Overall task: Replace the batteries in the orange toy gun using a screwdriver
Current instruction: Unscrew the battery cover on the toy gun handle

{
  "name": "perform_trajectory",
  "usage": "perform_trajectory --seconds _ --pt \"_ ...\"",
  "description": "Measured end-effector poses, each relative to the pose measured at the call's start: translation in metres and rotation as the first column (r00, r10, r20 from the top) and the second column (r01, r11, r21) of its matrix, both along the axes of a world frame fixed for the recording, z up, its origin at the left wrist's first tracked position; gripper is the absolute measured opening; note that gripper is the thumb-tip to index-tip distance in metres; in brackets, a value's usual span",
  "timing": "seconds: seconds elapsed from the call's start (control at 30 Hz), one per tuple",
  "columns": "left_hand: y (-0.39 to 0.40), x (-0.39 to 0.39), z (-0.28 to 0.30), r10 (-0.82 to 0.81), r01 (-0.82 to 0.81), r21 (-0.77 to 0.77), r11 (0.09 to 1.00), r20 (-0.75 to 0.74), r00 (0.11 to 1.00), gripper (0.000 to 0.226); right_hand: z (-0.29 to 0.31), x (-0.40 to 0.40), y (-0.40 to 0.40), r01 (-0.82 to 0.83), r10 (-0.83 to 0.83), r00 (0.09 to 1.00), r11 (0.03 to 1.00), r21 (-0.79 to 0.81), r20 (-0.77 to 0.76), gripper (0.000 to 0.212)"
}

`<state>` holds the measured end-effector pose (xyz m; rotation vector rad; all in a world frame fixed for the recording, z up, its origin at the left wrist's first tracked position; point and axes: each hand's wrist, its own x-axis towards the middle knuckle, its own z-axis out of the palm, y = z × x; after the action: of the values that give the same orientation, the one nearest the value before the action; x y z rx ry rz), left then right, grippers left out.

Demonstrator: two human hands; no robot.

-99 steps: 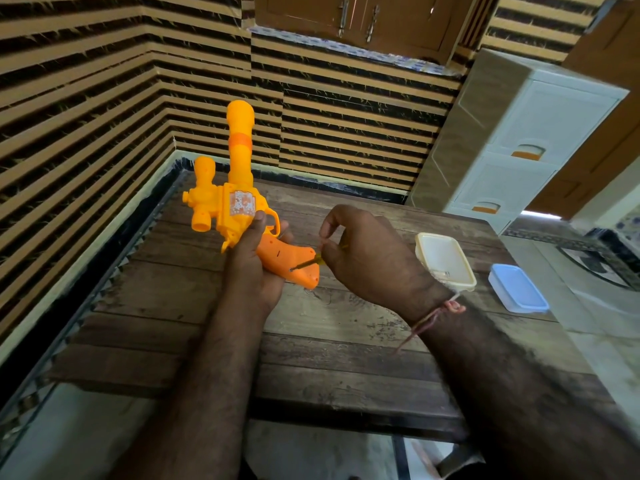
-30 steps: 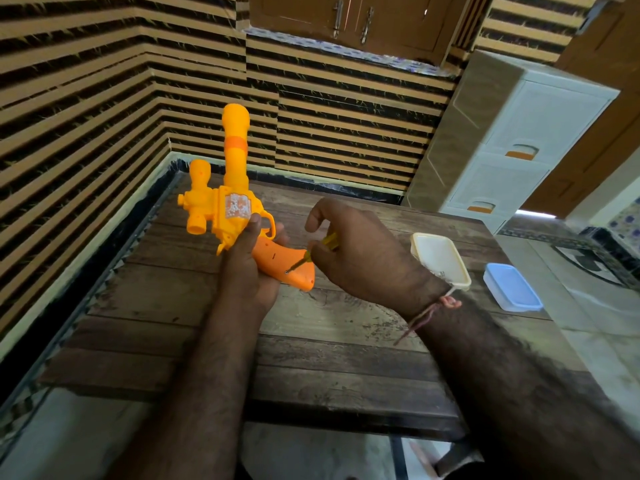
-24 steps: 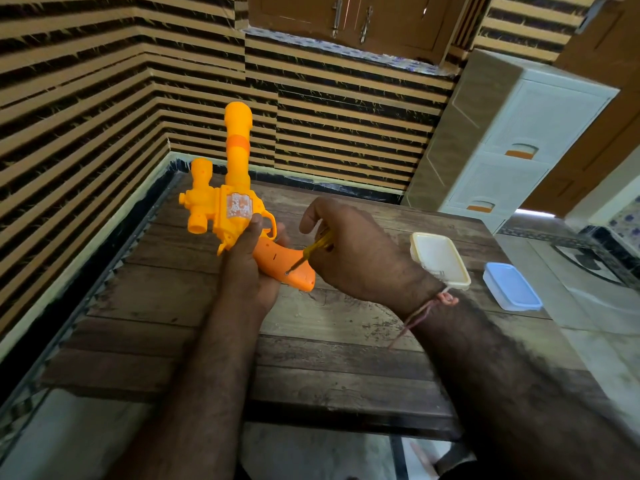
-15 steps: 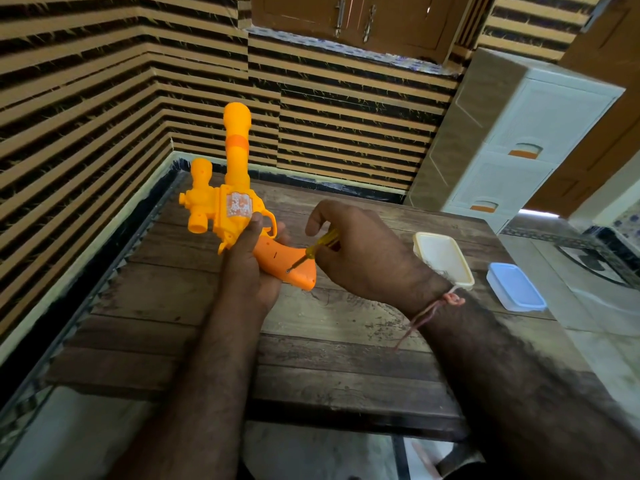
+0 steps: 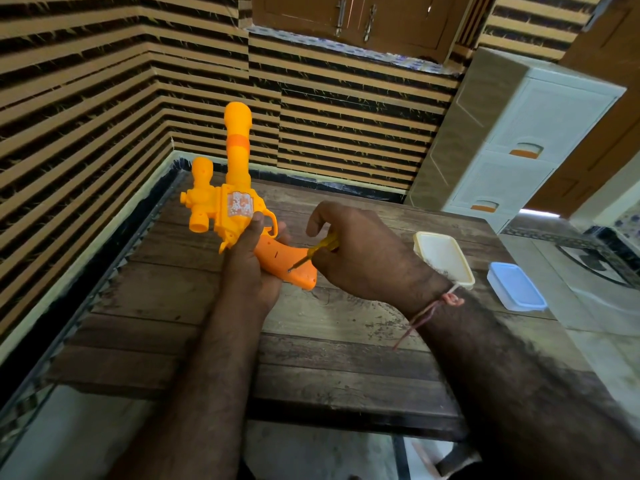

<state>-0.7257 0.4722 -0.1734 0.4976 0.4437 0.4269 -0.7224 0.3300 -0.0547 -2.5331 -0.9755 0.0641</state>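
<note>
The left hand (image 5: 247, 268) grips the orange toy gun (image 5: 235, 209) from below, thumb laid up along the body beside the trigger guard; its fingers wrap behind the handle and are hidden there. The gun is held above the wooden surface (image 5: 311, 341), barrel pointing up and away, the darker orange handle angled down to the right. The right hand (image 5: 360, 254) pinches one small screwdriver (image 5: 313, 256) with a yellow handle; most of that handle is buried between the curled fingers and thumb, so only a short yellow stretch and the thin metal shaft show. The tip sits against the side of the gun's handle near its butt end; whether it is seated in a screw is too small to tell. A few dark holes dot the handle, and no battery cover outline can be made out. A sticker on the gun's body is too blurred to read.

A thread bracelet (image 5: 446, 301) circles the right wrist, its loose end trailing down. To the right on the surface stand two shallow plastic containers: one cream container (image 5: 443, 258), partly blocked by the right wrist, and one blue-lidded container (image 5: 516, 285) near the surface's edge. What lies in the cream one is unclear. Beyond the surface stands one white drawer cabinet (image 5: 519, 140), with two drawer fronts visible.
</note>
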Motion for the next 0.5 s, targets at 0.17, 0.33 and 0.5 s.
perform_trajectory --seconds 0.17,0.33,0.5 --pt "-0.0016 -0.0004 0.0000 -0.012 0.012 0.013 1.000 -0.004 1.000 0.045 -0.0022 -0.0013 0.0014 0.014 -0.011 0.993 1.000 -0.025 0.120 0.017" --pt "0.0003 0.0010 -0.0033 0.002 -0.002 0.015 1.000 0.016 1.000 0.038 -0.0010 0.0006 0.0021 -0.043 0.043 0.999 0.999 0.031 0.004 0.036" --pt "-0.0002 0.0002 -0.0042 -0.028 0.027 0.010 1.000 0.022 0.999 0.063 -0.0015 -0.0013 0.0028 -0.015 0.016 0.999 1.000 -0.011 0.040 0.020"
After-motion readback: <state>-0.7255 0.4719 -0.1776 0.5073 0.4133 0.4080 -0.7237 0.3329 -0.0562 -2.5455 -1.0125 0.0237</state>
